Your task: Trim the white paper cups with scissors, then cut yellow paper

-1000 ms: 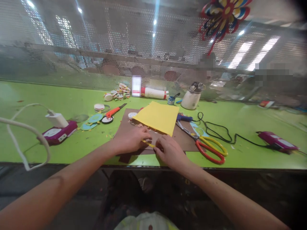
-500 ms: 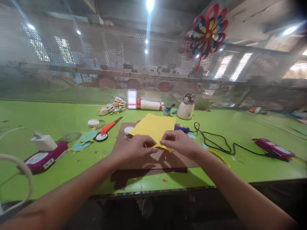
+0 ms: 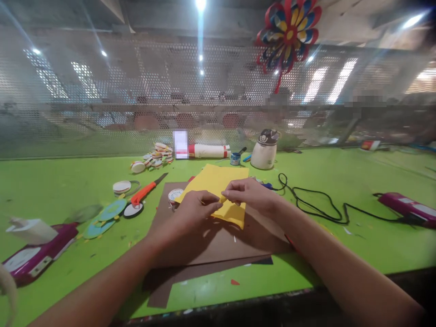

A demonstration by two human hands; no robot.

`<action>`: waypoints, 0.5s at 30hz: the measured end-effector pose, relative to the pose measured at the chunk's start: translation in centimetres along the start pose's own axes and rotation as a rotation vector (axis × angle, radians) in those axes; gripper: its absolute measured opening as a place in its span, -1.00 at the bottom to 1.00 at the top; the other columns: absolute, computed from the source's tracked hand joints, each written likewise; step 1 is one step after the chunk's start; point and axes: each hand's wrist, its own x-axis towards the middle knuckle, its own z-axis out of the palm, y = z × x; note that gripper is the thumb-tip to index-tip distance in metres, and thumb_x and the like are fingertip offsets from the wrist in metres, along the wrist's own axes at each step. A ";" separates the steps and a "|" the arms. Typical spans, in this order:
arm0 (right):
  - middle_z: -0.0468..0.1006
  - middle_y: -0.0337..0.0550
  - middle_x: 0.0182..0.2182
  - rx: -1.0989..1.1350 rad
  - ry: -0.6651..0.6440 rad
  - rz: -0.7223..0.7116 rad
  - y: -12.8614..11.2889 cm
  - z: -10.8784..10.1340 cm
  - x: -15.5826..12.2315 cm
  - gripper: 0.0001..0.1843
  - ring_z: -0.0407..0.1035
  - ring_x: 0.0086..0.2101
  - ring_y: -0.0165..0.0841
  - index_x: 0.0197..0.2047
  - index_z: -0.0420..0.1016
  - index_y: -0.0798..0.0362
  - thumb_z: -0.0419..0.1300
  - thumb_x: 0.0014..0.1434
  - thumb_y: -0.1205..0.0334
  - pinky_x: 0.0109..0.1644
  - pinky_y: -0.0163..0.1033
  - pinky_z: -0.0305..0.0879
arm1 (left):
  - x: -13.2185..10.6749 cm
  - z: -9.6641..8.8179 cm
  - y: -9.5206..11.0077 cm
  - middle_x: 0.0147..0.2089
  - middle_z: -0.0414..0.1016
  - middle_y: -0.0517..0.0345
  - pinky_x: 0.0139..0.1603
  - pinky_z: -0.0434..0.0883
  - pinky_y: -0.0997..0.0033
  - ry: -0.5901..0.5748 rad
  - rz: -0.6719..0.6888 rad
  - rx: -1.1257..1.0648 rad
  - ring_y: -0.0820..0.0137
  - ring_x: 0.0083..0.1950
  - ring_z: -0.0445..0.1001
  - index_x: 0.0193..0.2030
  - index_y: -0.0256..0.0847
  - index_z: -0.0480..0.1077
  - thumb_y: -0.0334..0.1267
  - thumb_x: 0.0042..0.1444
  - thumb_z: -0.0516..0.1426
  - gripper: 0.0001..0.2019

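My left hand (image 3: 195,210) and my right hand (image 3: 250,194) meet above a yellow sheet of paper (image 3: 218,181), fingertips pinched together on a small yellow strip (image 3: 223,199) between them. The yellow sheet lies on a brown sheet (image 3: 218,245) spread over the green table (image 3: 340,181). Both hands are closed in a pinch. The strip is mostly hidden by my fingers.
An orange-handled cutter (image 3: 146,193), tape rolls (image 3: 121,186) and blue paper discs (image 3: 112,210) lie to the left. A magenta device (image 3: 36,254) is at far left, another (image 3: 407,206) with a black cable (image 3: 316,200) at right. A white kettle (image 3: 265,152) and a tube (image 3: 209,151) stand behind.
My hands lifted from the brown sheet near the table edge and came together over the yellow sheet, pinching the strip. The view tilted up; the scissors are now hidden by my right arm.
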 end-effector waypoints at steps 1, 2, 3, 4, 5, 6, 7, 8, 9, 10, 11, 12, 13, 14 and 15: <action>0.37 -0.32 -0.57 0.023 -0.012 -0.004 0.0 -0.1 -0.1 -0.79 0.18 -0.51 -0.47 -0.47 0.48 0.12 0.23 -0.01 0.12 -0.41 -0.31 0.10 | -0.1 0.0 0.2 -0.41 0.50 0.15 -0.39 0.27 0.45 -0.007 -0.040 -0.040 0.38 -0.38 0.39 -0.39 -0.23 0.51 -0.16 0.00 0.15 -0.81; 0.40 -0.31 -0.55 0.046 -0.019 -0.007 0.1 -0.1 -0.2 -0.79 0.20 -0.49 -0.46 -0.44 0.48 0.12 0.25 -0.02 0.12 -0.39 -0.30 0.12 | -0.2 0.0 0.4 -0.44 0.48 0.17 -0.40 0.26 0.45 -0.011 -0.068 -0.075 0.40 -0.39 0.38 -0.40 -0.24 0.50 -0.15 0.00 0.16 -0.81; 0.41 -0.30 -0.53 0.067 -0.021 -0.008 0.1 -0.1 -0.3 -0.79 0.22 -0.48 -0.46 -0.43 0.48 0.12 0.27 -0.04 0.13 -0.37 -0.30 0.13 | -0.4 0.0 0.5 -0.47 0.46 0.18 -0.42 0.24 0.46 -0.008 -0.086 -0.106 0.41 -0.41 0.36 -0.42 -0.25 0.48 -0.15 0.00 0.17 -0.81; 0.43 -0.30 -0.53 0.087 -0.017 -0.007 0.2 -0.1 -0.3 -0.79 0.24 -0.48 -0.46 -0.42 0.48 0.12 0.28 -0.05 0.14 -0.36 -0.30 0.15 | -0.5 0.1 0.6 -0.49 0.43 0.20 -0.43 0.24 0.46 -0.004 -0.099 -0.135 0.43 -0.43 0.34 -0.45 -0.25 0.47 -0.15 -0.01 0.18 -0.81; 0.44 -0.29 -0.53 0.106 -0.012 -0.005 0.2 0.0 -0.4 -0.79 0.26 -0.48 -0.46 -0.42 0.48 0.12 0.29 -0.07 0.14 -0.35 -0.30 0.16 | -0.5 0.1 0.6 -0.51 0.42 0.21 -0.44 0.23 0.46 0.000 -0.109 -0.165 0.44 -0.44 0.34 -0.47 -0.24 0.46 -0.16 -0.02 0.19 -0.82; 0.45 -0.29 -0.53 0.121 -0.007 -0.002 0.3 0.1 -0.4 -0.80 0.27 -0.48 -0.45 -0.42 0.48 0.11 0.30 -0.08 0.15 -0.34 -0.29 0.18 | -0.6 0.2 0.5 -0.52 0.41 0.21 -0.45 0.24 0.46 0.001 -0.116 -0.197 0.44 -0.45 0.34 -0.49 -0.23 0.45 -0.16 -0.03 0.20 -0.82; 0.46 -0.29 -0.54 0.134 -0.002 0.001 0.4 0.1 -0.4 -0.80 0.29 -0.48 -0.45 -0.43 0.48 0.11 0.31 -0.09 0.16 -0.34 -0.29 0.19 | -0.6 0.3 0.4 -0.52 0.42 0.20 -0.46 0.25 0.45 -0.002 -0.123 -0.231 0.43 -0.45 0.35 -0.51 -0.22 0.44 -0.16 -0.05 0.21 -0.83; 0.47 -0.28 -0.54 0.145 0.002 0.004 0.5 0.2 -0.4 -0.81 0.30 -0.48 -0.45 -0.45 0.48 0.11 0.31 -0.09 0.16 -0.34 -0.28 0.20 | -0.6 0.4 0.2 -0.51 0.43 0.19 -0.46 0.26 0.44 -0.010 -0.132 -0.268 0.42 -0.45 0.36 -0.51 -0.20 0.44 -0.16 -0.06 0.23 -0.83; 0.48 -0.27 -0.55 0.153 0.007 0.007 0.5 0.2 -0.5 -0.81 0.30 -0.49 -0.45 -0.47 0.48 0.11 0.32 -0.10 0.16 -0.35 -0.28 0.21 | -0.6 0.6 0.0 -0.50 0.45 0.17 -0.47 0.28 0.43 -0.025 -0.144 -0.306 0.40 -0.44 0.38 -0.51 -0.18 0.44 -0.15 -0.07 0.24 -0.83; 0.48 -0.27 -0.56 0.160 0.014 0.011 0.6 0.2 -0.5 -0.82 0.30 -0.50 -0.45 -0.48 0.48 0.11 0.32 -0.10 0.16 -0.35 -0.28 0.22 | -0.6 0.6 -0.3 -0.49 0.47 0.15 -0.47 0.30 0.42 -0.044 -0.157 -0.342 0.39 -0.43 0.40 -0.51 -0.17 0.44 -0.14 -0.07 0.25 -0.84; 0.48 -0.27 -0.57 0.167 0.022 0.015 0.7 0.2 -0.5 -0.82 0.31 -0.51 -0.45 -0.49 0.49 0.11 0.33 -0.10 0.17 -0.37 -0.28 0.22 | -0.6 0.7 -0.5 -0.49 0.47 0.14 -0.48 0.31 0.41 -0.063 -0.172 -0.374 0.38 -0.43 0.41 -0.51 -0.16 0.44 -0.14 -0.08 0.26 -0.83; 0.48 -0.27 -0.58 0.175 0.030 0.018 0.7 0.3 -0.5 -0.82 0.31 -0.52 -0.45 -0.50 0.49 0.11 0.33 -0.11 0.17 -0.38 -0.28 0.22 | -0.6 0.8 -0.7 -0.49 0.48 0.14 -0.49 0.31 0.41 -0.085 -0.189 -0.401 0.38 -0.43 0.42 -0.51 -0.15 0.44 -0.13 -0.08 0.26 -0.83; 0.48 -0.27 -0.59 0.184 0.036 0.022 0.8 0.3 -0.5 -0.82 0.31 -0.53 -0.45 -0.50 0.49 0.11 0.34 -0.11 0.17 -0.39 -0.28 0.22 | -0.6 0.8 -1.0 -0.50 0.47 0.13 -0.50 0.31 0.41 -0.104 -0.205 -0.423 0.38 -0.44 0.42 -0.50 -0.15 0.45 -0.12 -0.08 0.26 -0.83; 0.48 -0.28 -0.60 0.193 0.041 0.026 0.8 0.3 -0.5 -0.82 0.31 -0.53 -0.45 -0.50 0.50 0.11 0.35 -0.12 0.17 -0.39 -0.29 0.22 | -0.6 0.9 -1.1 -0.52 0.46 0.13 -0.51 0.31 0.41 -0.121 -0.221 -0.440 0.38 -0.46 0.42 -0.50 -0.15 0.45 -0.11 -0.09 0.27 -0.82; 0.48 -0.28 -0.61 0.202 0.044 0.028 0.8 0.3 -0.5 -0.82 0.30 -0.53 -0.46 -0.51 0.50 0.11 0.35 -0.12 0.18 -0.40 -0.29 0.21 | -0.7 0.9 -1.3 -0.53 0.46 0.14 -0.53 0.30 0.41 -0.132 -0.235 -0.453 0.39 -0.47 0.42 -0.49 -0.15 0.45 -0.10 -0.09 0.27 -0.81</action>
